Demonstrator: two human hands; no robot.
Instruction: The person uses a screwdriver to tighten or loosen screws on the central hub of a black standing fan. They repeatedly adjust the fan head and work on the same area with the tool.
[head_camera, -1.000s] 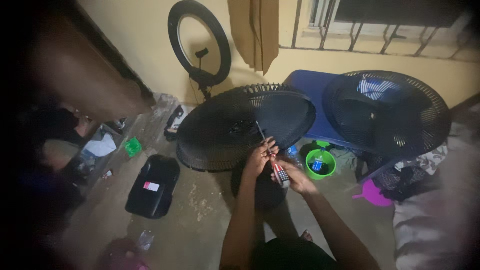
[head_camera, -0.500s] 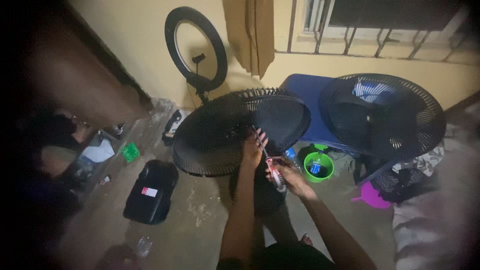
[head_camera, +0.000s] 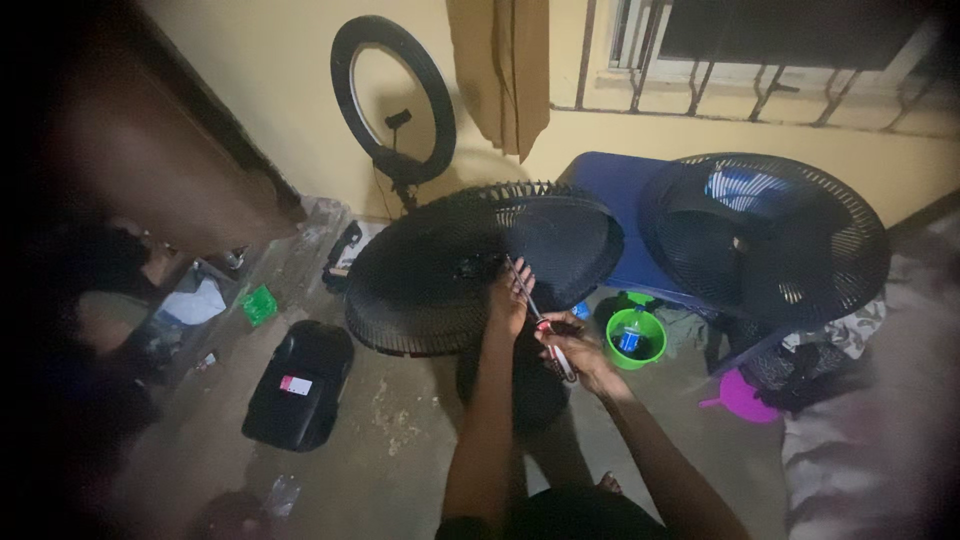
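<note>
At the hub of the black fan guard (head_camera: 450, 270), left hand (head_camera: 508, 300) now steadies the screwdriver (head_camera: 535, 315) shaft; right hand (head_camera: 570, 350) grips its handle, just below the guard. Tip has moved onto the hub since 1 s ago: likely seated on a screw.

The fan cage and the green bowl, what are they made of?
The fan cage looks like black plastic or coated wire: thin ribs, matte finish; hard to tell which. The green bowl looks like plastic: bright even colour, smooth rim with a slight shine.
</note>
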